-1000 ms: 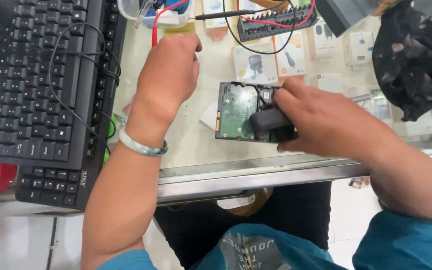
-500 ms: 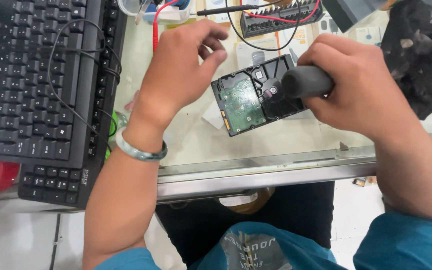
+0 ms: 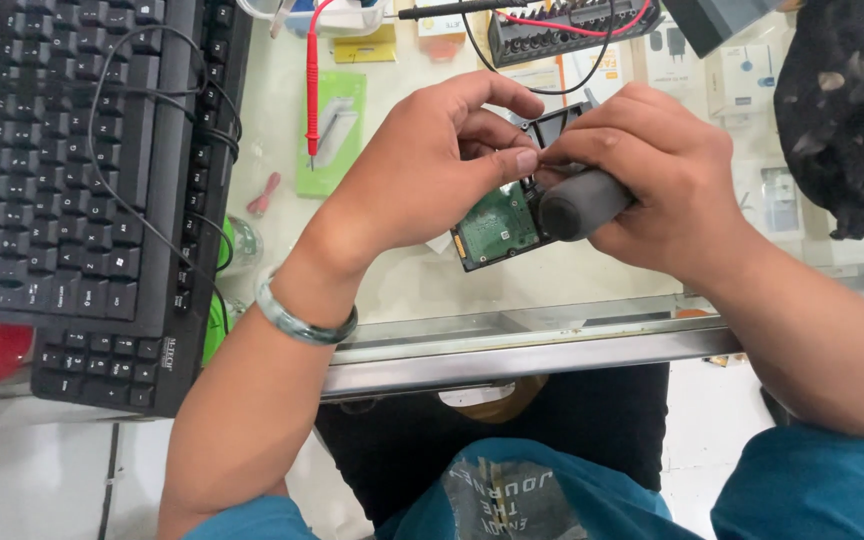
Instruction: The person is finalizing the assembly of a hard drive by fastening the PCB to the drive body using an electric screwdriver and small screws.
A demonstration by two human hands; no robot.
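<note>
A hard drive [image 3: 497,228] lies tilted on the glass counter, its green circuit board facing up. My left hand [image 3: 422,170] curls over the drive's upper edge, with thumb and forefinger pinched together at the top of the board. My right hand [image 3: 657,170] is wrapped around a screwdriver with a thick dark grey handle [image 3: 577,203]. The handle rests over the drive's right side and its tip is hidden under my fingers. The fingertips of both hands meet above the drive. A green bangle [image 3: 302,325] sits on my left wrist.
A black keyboard [image 3: 62,180] with a looped cable fills the left side. Behind the hands are a red test probe [image 3: 312,80], a green packet [image 3: 334,130] and a rack of screwdriver bits [image 3: 562,30]. A dark cloth [image 3: 842,110] lies at the right. The counter's metal edge [image 3: 512,352] runs in front.
My left hand came back from the far side of the counter and closed onto the drive. The drive has been turned more upright, and my right hand has shifted the screwdriver handle over it.
</note>
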